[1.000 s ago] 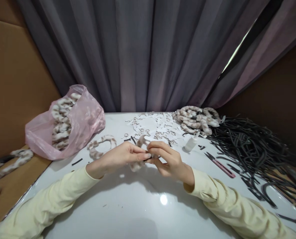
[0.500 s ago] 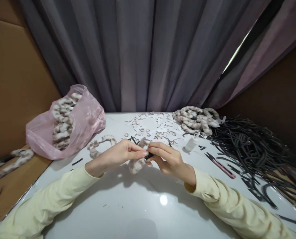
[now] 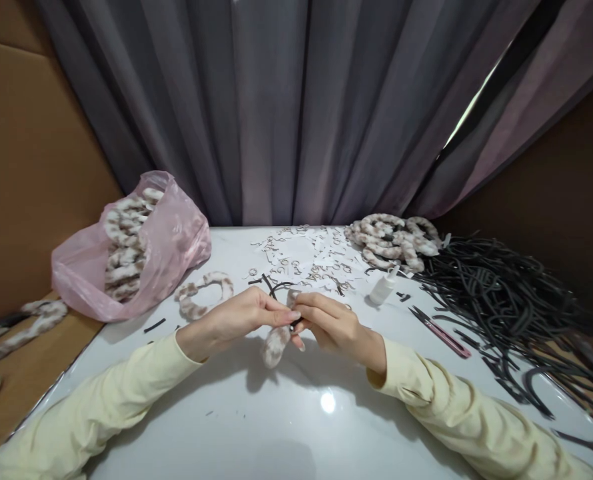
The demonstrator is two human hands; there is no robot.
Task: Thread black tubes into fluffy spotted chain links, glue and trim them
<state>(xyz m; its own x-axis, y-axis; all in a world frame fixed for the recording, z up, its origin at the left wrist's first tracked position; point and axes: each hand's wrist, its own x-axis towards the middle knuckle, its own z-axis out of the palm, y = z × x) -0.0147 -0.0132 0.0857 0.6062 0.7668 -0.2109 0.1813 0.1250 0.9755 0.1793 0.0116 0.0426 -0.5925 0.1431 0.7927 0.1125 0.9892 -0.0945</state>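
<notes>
My left hand point(image 3: 259, 312) and my right hand point(image 3: 332, 325) meet over the middle of the white table point(image 3: 236, 413). Both are closed in a pinch on a white-and-brown plush fur ring point(image 3: 276, 346), whose lower loop hangs below the fingers. A dark bit point(image 3: 295, 323), perhaps black cord, shows between the fingertips; most of the ring's join is hidden by them. Just beyond my hands lie loose black cord pieces point(image 3: 271, 285). Another fur ring point(image 3: 220, 279) rests on the table behind my left wrist.
At left stands a pink plastic bag point(image 3: 184, 233) full of fur rings. Fur rings point(image 3: 386, 223) are heaped at the back right, beside a tangle of black cords point(image 3: 501, 287). A small white bottle point(image 3: 383, 288) and pink-handled snips point(image 3: 441, 333) lie nearby. Small loops and scraps point(image 3: 321, 273) litter the back.
The fur ring has turned in my fingers and its hanging part now reaches lower. My left fingers have shifted slightly down; both hands keep their pinch.
</notes>
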